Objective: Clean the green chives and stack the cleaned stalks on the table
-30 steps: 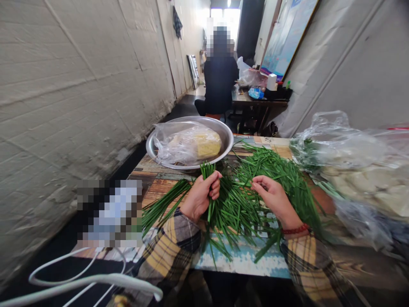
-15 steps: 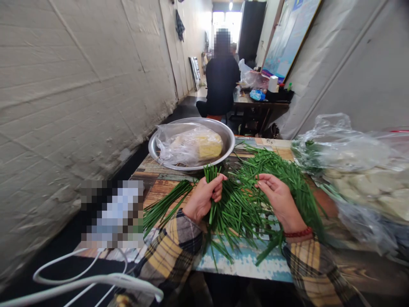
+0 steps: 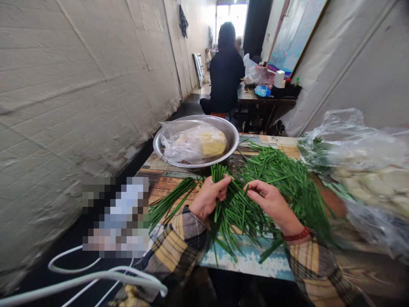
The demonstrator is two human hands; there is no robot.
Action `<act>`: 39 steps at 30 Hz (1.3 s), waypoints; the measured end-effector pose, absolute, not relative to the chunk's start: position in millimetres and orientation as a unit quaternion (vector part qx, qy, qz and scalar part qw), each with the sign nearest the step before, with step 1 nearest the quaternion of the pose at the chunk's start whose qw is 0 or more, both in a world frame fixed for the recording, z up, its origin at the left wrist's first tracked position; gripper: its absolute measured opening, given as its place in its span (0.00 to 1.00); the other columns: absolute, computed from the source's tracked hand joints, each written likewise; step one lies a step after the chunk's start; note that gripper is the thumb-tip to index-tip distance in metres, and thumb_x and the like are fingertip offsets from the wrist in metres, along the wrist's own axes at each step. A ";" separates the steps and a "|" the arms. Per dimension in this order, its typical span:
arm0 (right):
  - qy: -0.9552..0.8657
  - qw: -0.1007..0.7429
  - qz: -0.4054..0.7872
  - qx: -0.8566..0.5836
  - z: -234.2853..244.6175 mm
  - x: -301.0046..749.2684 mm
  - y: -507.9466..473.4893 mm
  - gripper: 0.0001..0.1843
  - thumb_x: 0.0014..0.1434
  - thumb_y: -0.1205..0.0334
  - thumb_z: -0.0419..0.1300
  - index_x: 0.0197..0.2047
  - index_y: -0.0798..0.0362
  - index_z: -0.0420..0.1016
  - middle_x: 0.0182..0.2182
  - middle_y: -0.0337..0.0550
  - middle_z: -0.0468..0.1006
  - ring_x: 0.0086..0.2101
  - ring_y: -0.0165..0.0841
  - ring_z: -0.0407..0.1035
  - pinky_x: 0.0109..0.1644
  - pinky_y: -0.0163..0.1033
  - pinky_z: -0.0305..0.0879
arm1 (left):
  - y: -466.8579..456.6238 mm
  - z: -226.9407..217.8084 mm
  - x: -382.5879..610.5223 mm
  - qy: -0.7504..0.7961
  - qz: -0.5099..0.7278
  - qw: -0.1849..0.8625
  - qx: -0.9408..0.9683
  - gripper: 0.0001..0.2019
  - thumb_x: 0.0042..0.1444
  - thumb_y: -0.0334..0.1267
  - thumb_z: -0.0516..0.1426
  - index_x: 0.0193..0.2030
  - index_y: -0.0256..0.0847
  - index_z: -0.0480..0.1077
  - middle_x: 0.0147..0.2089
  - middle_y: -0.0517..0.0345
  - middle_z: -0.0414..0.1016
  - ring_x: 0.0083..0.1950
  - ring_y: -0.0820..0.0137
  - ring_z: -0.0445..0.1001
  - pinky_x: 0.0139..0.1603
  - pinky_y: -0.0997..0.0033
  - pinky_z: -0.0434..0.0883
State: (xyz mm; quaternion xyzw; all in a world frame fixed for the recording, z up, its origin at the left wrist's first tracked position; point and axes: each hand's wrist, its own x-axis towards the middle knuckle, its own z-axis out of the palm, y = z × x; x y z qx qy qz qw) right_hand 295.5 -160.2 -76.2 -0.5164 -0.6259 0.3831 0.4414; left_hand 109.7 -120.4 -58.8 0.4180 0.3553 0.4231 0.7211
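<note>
My left hand (image 3: 209, 194) is closed round an upright bunch of garlic chives (image 3: 218, 171), whose ends stick out above the fist. To its right, my right hand (image 3: 271, 200) pinches a short green chive piece (image 3: 246, 189) between thumb and fingertips. A red beaded bracelet circles that wrist. Under and between both hands lie loose chives (image 3: 241, 217), spread over the wood-patterned table. A larger chive heap (image 3: 281, 170) stretches behind my right hand. Left of my left hand rests a separate, neatly lined-up bundle of chives (image 3: 172, 198).
A metal basin (image 3: 234, 147) with a plastic bag (image 3: 188, 140) in it stands at the table's back. Clear bags (image 3: 361, 149) with pale contents lie at right. White cables (image 3: 96, 277) loop at lower left. Beyond, a person (image 3: 225, 76) sits at another table.
My right hand has moved left, closer to my left hand, with a chive piece at its fingertips. My left hand keeps its bunch. The whole view has shifted slightly.
</note>
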 end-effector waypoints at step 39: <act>-0.601 0.359 0.166 -0.694 -80.2 365.6 -152.0 0.15 0.58 0.54 0.52 0.36 0.51 0.78 0.32 0.42 0.80 0.33 0.36 0.73 0.37 0.37 0.63 | -115.0 -43.7 103.1 0.293 0.442 0.772 0.350 0.03 0.47 0.31 0.55 0.30 0.36 0.64 0.25 0.62 0.65 0.20 0.79 0.62 0.20 0.76 0.61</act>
